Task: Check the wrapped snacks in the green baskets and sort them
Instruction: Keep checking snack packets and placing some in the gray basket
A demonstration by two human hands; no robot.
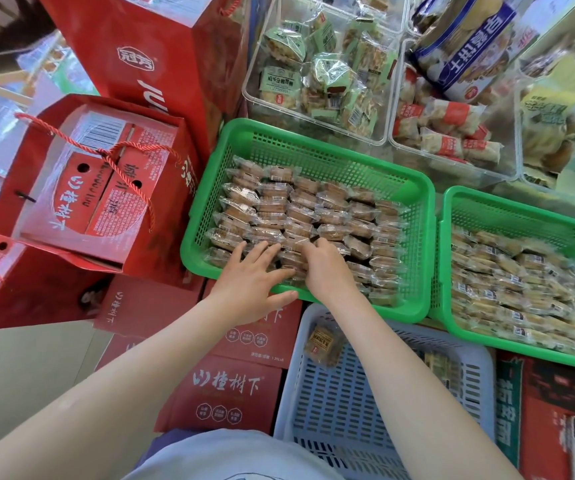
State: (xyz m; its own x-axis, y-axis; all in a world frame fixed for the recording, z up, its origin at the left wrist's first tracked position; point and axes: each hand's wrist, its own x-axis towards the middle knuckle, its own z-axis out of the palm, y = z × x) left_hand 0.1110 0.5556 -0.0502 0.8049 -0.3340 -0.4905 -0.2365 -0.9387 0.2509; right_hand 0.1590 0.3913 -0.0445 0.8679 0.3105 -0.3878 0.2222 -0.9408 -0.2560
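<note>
- The left hand lies with straight, spread fingers flat on the wrapped snacks at the near edge of the left green basket; its thumb sits outside, against the basket's near rim. This grip is wide and holds nothing.
- The right hand is just beside the left one, touching or nearly touching it, with its fingers curled down into the same near rows of packets. Whether this grip has closed round a packet cannot be told, as the fingertips are hidden among the wrappers.
- The snacks fill the basket in tight rows, running away from both hands toward the far wall.
- To the right of the right hand stands a second green basket, its side against the first, packed with paler wrapped snacks.
- Under the right forearm, nearer the person than the hands, sits a pale blue basket with a single wrapped snack lying in its far left corner.
- Left of the left hand stand red gift bags with rope handles; below its wrist lie red cartons.
- Beyond the hands, past the green baskets, clear bins hold green and red packeted snacks.
</note>
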